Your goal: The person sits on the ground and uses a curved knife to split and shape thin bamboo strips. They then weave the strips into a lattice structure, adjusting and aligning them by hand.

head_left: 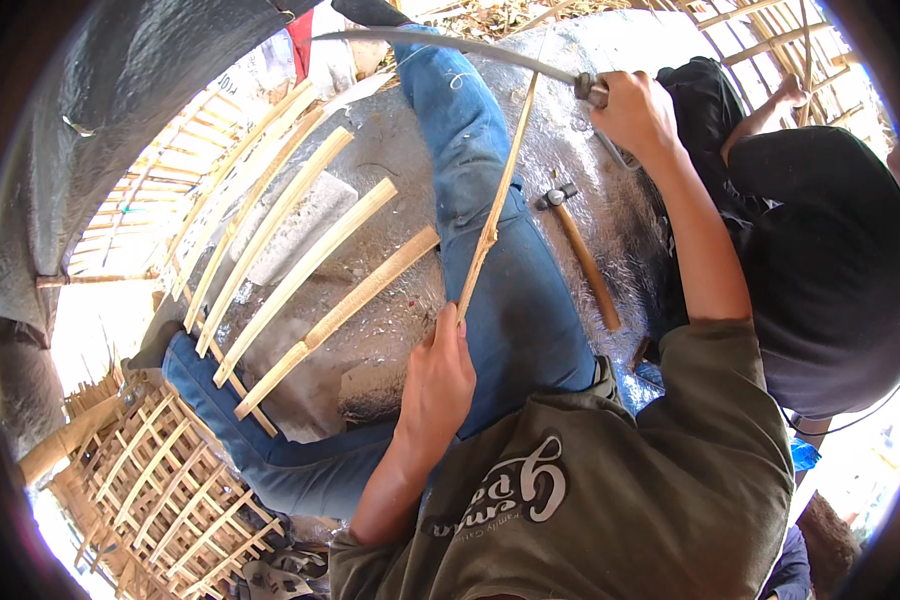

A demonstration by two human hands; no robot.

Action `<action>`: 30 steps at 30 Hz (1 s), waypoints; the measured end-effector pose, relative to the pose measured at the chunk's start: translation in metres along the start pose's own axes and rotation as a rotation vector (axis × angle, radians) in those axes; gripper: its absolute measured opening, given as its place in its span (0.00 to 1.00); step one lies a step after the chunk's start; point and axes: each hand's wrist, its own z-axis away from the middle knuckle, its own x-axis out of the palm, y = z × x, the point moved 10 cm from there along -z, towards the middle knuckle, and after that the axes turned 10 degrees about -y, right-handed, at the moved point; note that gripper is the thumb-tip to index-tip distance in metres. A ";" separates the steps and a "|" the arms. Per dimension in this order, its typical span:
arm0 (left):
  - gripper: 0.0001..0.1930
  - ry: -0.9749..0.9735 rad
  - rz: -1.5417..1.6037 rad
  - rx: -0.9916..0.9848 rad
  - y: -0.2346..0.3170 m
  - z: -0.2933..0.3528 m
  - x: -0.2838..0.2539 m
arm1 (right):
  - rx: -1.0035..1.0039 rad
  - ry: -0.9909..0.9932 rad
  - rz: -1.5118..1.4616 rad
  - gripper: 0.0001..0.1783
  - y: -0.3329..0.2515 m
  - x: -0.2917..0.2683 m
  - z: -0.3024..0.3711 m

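My left hand (440,368) is closed round the lower end of a thin bamboo strip (497,205), which slants up and away across my jeans. Its edge looks rough and knotty partway along. In my right hand (635,110) is a long, slightly curved machete (460,43), gripped by its handle, which my fingers mostly cover. The blade points left and passes close to the far end of the strip; I cannot tell whether they touch. Left of my leg lies a row of split bamboo slats (305,272), their near ends resting on a crosspiece.
A hammer (582,262) with a wooden handle lies right of my thigh on the grey floor sheet (370,150). Someone in black clothes (820,270) sits close on my right. A bamboo lattice (165,490) stands at lower left, and a grey slab (300,225) lies under the slats.
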 end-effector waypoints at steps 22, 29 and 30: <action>0.04 0.073 0.119 -0.015 -0.009 0.018 -0.008 | 0.116 0.094 -0.335 0.23 0.075 0.033 -0.042; 0.13 0.137 0.022 -0.030 -0.005 0.015 -0.014 | -0.003 -0.027 -0.158 0.13 -0.006 0.002 0.031; 0.14 0.163 0.022 -0.035 -0.006 0.017 -0.016 | -0.007 -0.065 -0.135 0.12 -0.016 0.002 0.039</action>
